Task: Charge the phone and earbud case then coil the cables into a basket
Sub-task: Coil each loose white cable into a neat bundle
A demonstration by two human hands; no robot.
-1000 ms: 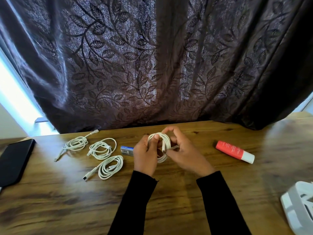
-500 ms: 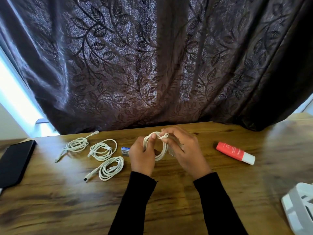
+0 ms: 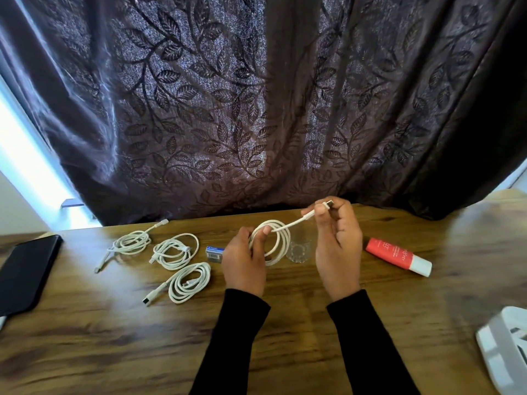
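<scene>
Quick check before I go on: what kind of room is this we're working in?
Probably a home room, at a wooden table set against a window. A dark leaf-patterned curtain hangs behind it, and household bits lie about: coiled cables, a red tube.

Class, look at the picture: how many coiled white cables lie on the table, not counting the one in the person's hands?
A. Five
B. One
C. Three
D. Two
C: three coils lie left of the hands, a far-left coil, a middle coil and a near coil, while the left hand grips a fourth cable.
</scene>
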